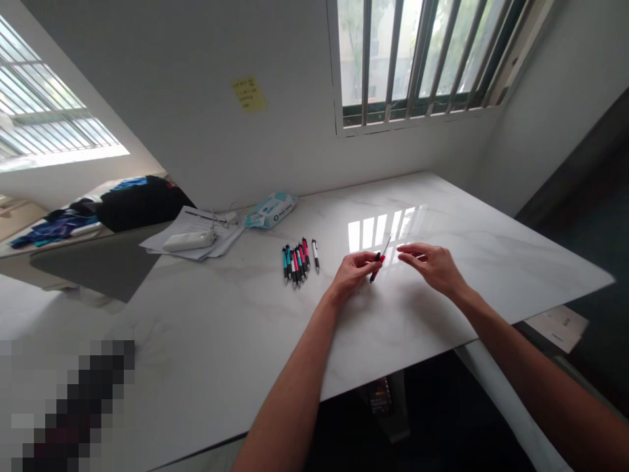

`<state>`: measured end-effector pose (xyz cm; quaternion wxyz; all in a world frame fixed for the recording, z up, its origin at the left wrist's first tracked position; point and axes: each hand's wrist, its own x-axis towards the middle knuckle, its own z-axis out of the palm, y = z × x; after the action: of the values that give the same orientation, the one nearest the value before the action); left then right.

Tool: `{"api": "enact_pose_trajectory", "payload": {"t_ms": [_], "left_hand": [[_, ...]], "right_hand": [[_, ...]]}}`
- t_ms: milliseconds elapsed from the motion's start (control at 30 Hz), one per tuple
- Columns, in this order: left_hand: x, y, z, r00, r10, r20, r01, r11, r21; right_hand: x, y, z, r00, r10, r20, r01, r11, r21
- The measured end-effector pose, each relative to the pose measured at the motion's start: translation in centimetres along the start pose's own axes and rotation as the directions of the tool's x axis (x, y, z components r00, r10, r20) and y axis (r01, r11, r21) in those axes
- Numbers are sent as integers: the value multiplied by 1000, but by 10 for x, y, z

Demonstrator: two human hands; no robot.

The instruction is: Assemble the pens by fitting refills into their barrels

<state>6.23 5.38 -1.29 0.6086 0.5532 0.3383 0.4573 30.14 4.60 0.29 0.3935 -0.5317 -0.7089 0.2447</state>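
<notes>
My left hand (pixel 354 270) is closed around a red and black pen (pixel 375 272), held tilted above the table. A thin refill (pixel 387 244) sticks up from the pen's upper end. To the right of it, my right hand (pixel 432 263) is raised with its fingers stretched and the thumb slightly apart, and nothing shows between them. Left of my hands, a group of several click pens (pixel 296 263) in teal, red and white with black grips lies on the table. One white pen (pixel 315 254) lies a little apart, on the group's right side.
The white marbled table (pixel 236 347) runs along the wall. A wipes pack (pixel 271 211), papers (pixel 221 246) and a white power strip (pixel 189 240) lie at the back left. A yellow note (pixel 249 95) is on the wall. Boxes (pixel 557 326) sit below the right edge.
</notes>
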Motion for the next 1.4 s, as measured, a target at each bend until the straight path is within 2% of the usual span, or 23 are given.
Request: {"api": "enact_pose_trajectory", "payload": {"t_ms": [100,200,367,533,600,667,767,800,867,933,1133,1400], "left_hand": [[1,-3,-1,999,-12,-31,12,1000,-18],[3,-7,-4,993,-43,-107,38,998,-53],[5,-10,-7,979,-74,-189,55,993,-104],[6,-9,-7,978,-74,-192,60,995,-78],[6,-9,-7,978,-80,-191,69,996,-61],[6,-9,-7,979,-87,-186,79,996,-48],[5,-8,-7,981,-89,-173,85,996,-31],[4,-7,-7,982,-89,-169,85,996,-27],[3,-5,-7,982,-92,-167,90,996,-23],[2,-4,-7,981,-101,-168,99,995,-22],[1,0,-6,976,-135,-173,134,991,-22],[2,0,-8,979,-132,-156,139,990,32]], "right_hand": [[3,25,-25,997,70,-28,-75,964,-254],[5,47,-39,993,113,-46,-122,914,-386],[6,68,-35,990,143,-19,-135,876,-462],[17,65,-27,993,119,13,-95,855,-510],[26,57,-25,993,108,39,-79,890,-449],[39,48,-21,995,97,40,-79,946,-315],[62,33,-11,995,84,46,-87,995,48],[69,29,-7,994,84,66,-96,976,198],[82,21,2,990,86,115,-129,880,458],[90,15,12,985,91,147,-162,778,607],[87,18,31,978,121,168,-207,619,758],[79,19,33,978,123,166,-207,587,783]]}}
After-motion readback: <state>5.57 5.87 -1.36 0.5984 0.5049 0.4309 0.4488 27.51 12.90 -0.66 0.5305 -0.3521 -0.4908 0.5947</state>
